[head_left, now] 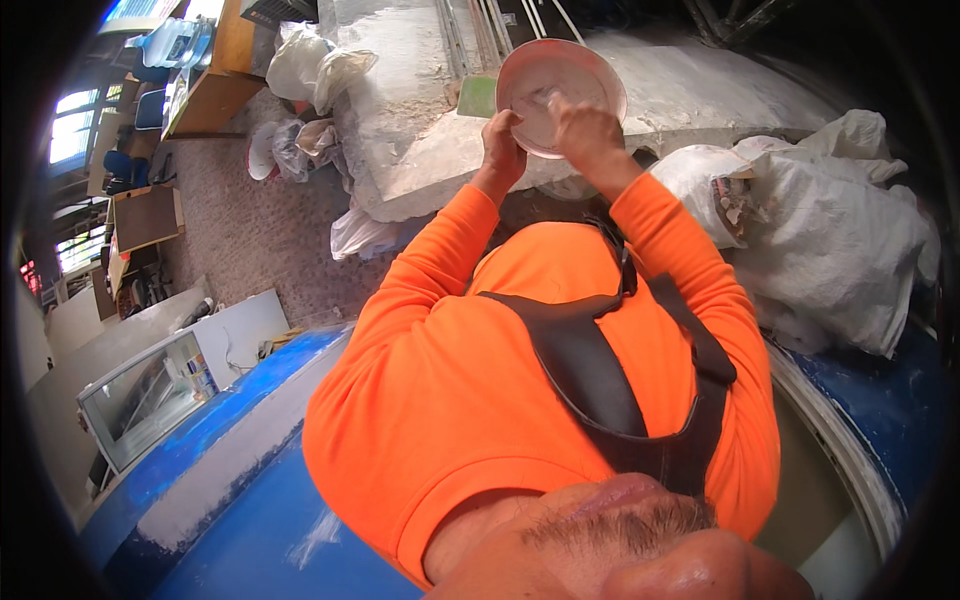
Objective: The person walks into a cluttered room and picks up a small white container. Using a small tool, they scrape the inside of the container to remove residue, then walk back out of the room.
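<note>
A round pinkish bowl (588, 62) with pale, dusty residue inside is tilted toward me above the edge of a whitish, dust-covered slab (400, 160). My left hand (503, 143) is closed on the bowl's near left rim, thumb at the edge. Over the bowl's near right side reaches my right hand (592, 130), its fingers bent together inside the bowl near a small whitish patch. What those fingers hold, if anything, cannot be made out. Just left of the bowl, a flat green piece (478, 97) lies on the slab.
Long thin rods (490, 25) lie beyond the bowl. Large white sacks (840, 230) crowd the right side; plastic bags (318, 65) sit at the slab's left end. A wooden cabinet (215, 95) with a blue water jug (180, 43) stands far left. Behind me is a blue surface (250, 500).
</note>
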Action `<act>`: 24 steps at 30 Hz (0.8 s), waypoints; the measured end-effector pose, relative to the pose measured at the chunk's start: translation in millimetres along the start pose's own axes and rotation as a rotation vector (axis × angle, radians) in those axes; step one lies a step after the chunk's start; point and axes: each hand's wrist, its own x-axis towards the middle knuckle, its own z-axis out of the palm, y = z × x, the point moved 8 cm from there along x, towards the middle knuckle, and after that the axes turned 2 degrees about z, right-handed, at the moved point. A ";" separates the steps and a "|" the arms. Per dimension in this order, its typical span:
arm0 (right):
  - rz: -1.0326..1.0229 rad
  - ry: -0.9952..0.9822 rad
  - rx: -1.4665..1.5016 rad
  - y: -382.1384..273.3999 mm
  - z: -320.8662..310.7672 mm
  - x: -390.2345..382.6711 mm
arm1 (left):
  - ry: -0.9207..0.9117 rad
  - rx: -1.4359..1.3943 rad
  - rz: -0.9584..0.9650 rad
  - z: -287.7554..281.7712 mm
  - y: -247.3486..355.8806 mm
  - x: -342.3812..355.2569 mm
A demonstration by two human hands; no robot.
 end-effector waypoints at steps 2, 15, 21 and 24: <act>-0.012 0.017 0.058 12.1 -2.0 9.8 | 0.051 -0.022 0.026 0.6 -9.7 -4.6; -0.058 -0.030 -0.015 -20.7 -9.7 -13.1 | 0.049 -0.081 0.043 8.0 0.8 -24.3; 0.006 0.028 0.106 6.4 -5.6 14.2 | 0.049 -0.031 -0.028 4.0 -6.9 -16.1; -0.091 -0.062 -0.008 -18.5 -12.6 -16.1 | 0.035 -0.067 0.021 13.4 5.0 -25.5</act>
